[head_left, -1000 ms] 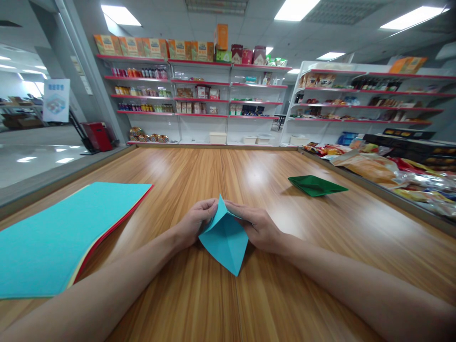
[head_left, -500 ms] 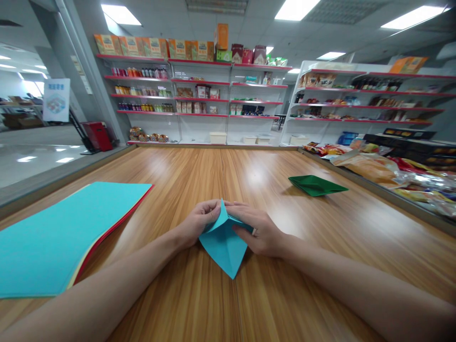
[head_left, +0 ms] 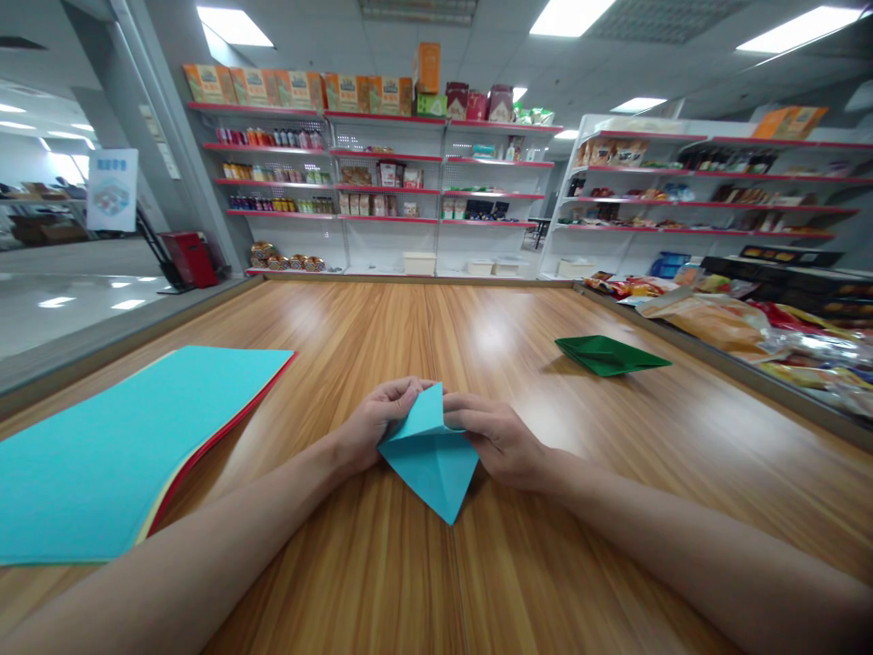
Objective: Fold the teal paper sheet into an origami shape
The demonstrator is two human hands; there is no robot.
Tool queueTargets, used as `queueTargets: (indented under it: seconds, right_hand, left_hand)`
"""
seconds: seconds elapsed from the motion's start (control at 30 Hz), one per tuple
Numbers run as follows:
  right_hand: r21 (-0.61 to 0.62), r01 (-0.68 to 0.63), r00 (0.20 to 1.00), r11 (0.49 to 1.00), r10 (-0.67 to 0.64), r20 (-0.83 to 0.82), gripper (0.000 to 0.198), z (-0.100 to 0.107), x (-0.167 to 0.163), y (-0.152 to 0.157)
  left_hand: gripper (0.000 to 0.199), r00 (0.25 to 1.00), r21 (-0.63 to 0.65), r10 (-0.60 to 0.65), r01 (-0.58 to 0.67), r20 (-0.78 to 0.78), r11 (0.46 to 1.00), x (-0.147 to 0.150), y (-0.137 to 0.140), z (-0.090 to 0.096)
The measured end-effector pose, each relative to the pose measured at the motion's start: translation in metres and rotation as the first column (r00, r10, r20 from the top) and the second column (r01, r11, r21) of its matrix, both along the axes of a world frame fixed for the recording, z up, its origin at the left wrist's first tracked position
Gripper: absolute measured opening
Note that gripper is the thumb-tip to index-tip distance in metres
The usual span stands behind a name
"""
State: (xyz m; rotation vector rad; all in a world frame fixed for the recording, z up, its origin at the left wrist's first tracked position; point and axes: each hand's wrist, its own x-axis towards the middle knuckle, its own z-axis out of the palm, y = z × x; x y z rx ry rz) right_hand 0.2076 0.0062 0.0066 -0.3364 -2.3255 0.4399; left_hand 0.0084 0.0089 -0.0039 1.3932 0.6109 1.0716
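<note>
A folded piece of light-blue paper (head_left: 436,468) is between my two hands at the middle of the wooden table. One lower corner points toward me, and a flap stands up at its top. My left hand (head_left: 378,423) pinches the flap's left side, thumb on the near face and fingers behind it. On the other side, my right hand (head_left: 501,438) is closed on the paper's right edge, with its fingertips partly tucked behind the fold. A green folded paper boat shape (head_left: 612,355) lies apart, farther back on the right.
A stack of coloured paper sheets (head_left: 136,446), light blue on top with red and yellow edges beneath, lies at the left. Snack packets (head_left: 723,327) fill the area past the table's right edge. Stocked shelves (head_left: 382,191) stand behind the table.
The upright flap has been turned toward the left and now shows a broad flat face. My right fingers have drawn back from over the top toward the paper's right edge.
</note>
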Motion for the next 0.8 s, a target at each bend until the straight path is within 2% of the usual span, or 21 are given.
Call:
queueTargets:
  seconds: [0.1,0.17,0.33,0.43,0.63,0.73,0.8]
  right_hand:
    - [0.028,-0.015,0.999,0.999,0.013,0.049,0.028,0.001,0.001,-0.001]
    - [0.052,0.024,0.996,0.998,-0.028,0.085,0.024,0.000,0.001,-0.002]
    - [0.138,0.123,0.987,0.983,-0.136,0.088,0.020,-0.003,0.000,-0.006]
    - [0.193,0.150,0.985,0.970,-0.163,0.056,0.013,-0.002,-0.002,-0.009]
    - [0.275,0.173,0.981,0.946,-0.191,0.037,0.012,0.003,-0.003,-0.014]
    - [0.304,0.244,0.968,0.921,-0.249,-0.026,0.011,0.003,-0.003,-0.013]
    - [0.310,0.320,0.948,0.895,-0.302,-0.105,0.009,0.002,-0.002,-0.011]
  left_hand:
    - [0.026,0.984,-0.100,-0.104,0.120,0.147,0.988,0.000,0.002,-0.002]
    - [0.025,0.984,-0.124,-0.117,0.135,0.138,0.983,-0.001,0.003,-0.003]
    - [0.025,0.992,-0.093,-0.122,0.125,0.046,0.988,-0.002,0.002,-0.001]
    - [0.029,0.994,-0.025,-0.111,0.110,-0.021,0.994,-0.001,0.002,0.000]
    - [0.033,0.994,0.061,-0.081,0.086,-0.079,0.994,-0.002,0.001,0.000]
    - [0.027,0.997,0.036,-0.054,0.056,-0.048,0.998,0.000,0.000,0.001]
    - [0.016,0.999,-0.058,-0.020,0.022,0.051,0.998,0.002,0.000,0.001]
